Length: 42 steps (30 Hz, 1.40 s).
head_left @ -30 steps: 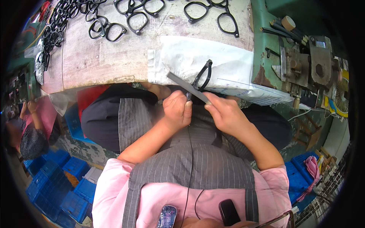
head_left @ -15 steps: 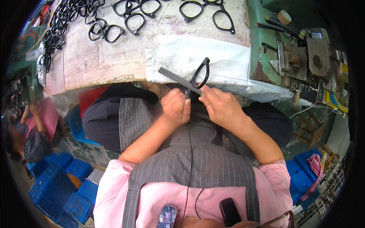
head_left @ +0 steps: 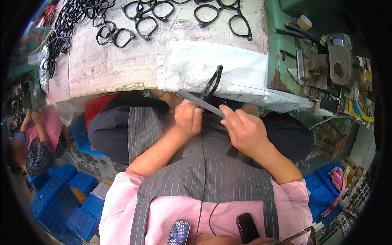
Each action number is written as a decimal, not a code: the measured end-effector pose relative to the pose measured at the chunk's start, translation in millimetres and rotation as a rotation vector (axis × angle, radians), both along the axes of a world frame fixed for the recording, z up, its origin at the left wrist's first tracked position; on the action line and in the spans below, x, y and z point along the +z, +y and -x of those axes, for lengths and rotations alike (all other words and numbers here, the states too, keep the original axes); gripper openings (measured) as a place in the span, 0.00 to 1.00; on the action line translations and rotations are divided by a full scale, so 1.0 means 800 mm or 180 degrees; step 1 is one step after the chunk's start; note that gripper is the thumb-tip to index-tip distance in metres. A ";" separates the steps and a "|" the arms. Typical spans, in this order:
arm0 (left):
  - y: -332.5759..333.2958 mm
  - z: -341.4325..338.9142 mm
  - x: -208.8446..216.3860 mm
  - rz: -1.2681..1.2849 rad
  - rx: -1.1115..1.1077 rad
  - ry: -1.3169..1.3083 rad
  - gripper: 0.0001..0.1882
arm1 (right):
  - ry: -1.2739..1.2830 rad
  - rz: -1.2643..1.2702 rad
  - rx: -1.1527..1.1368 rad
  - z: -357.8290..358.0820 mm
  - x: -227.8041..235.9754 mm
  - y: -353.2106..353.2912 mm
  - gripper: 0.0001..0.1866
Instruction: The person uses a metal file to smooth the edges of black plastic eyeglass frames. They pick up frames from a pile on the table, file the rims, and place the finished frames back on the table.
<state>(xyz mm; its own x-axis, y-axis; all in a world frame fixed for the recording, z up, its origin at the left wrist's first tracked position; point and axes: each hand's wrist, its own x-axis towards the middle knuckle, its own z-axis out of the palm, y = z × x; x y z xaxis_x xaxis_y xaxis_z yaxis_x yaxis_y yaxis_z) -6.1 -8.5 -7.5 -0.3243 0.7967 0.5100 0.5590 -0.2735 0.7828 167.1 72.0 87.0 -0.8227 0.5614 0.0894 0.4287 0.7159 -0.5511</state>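
Just off the table's front edge, my left hand (head_left: 188, 118) is closed around one side of a black eyeglass frame (head_left: 212, 83). The frame's other rim sticks up past the hand, tilted, over the white sheet. In my right hand (head_left: 246, 130) is a flat grey file (head_left: 201, 103), gripped near its right end with the fingers along it. The file lies slantwise across the eyeglass frame, close above my left hand. Which part of the frame the file touches is hidden.
More black eyeglass frames (head_left: 114, 35) lie along the far side of the worktable (head_left: 110, 69), heaped at the left. White sheeting (head_left: 241, 67) covers its front. A green machine (head_left: 281, 61) stands at the right. Blue crates (head_left: 83, 179) sit at lower left, near another person (head_left: 38, 147).
My right hand has moved right and toward me, drawing the file along with it. The eyeglass frame in my left hand has tilted and turned more edge-on.
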 end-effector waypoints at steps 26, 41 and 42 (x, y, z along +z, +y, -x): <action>0.005 0.001 0.001 -0.0184 -0.0028 -0.0162 0.08 | -0.0290 -0.0131 -0.0110 0.023 -0.023 0.004 0.18; 0.002 0.004 0.002 -0.0061 -0.0073 0.0110 0.10 | -0.0022 -0.0404 -0.0132 0.026 -0.034 0.003 0.17; 0.001 0.004 0.002 -0.0036 -0.0074 0.0116 0.10 | -0.0061 -0.0326 -0.0121 0.017 -0.032 0.001 0.18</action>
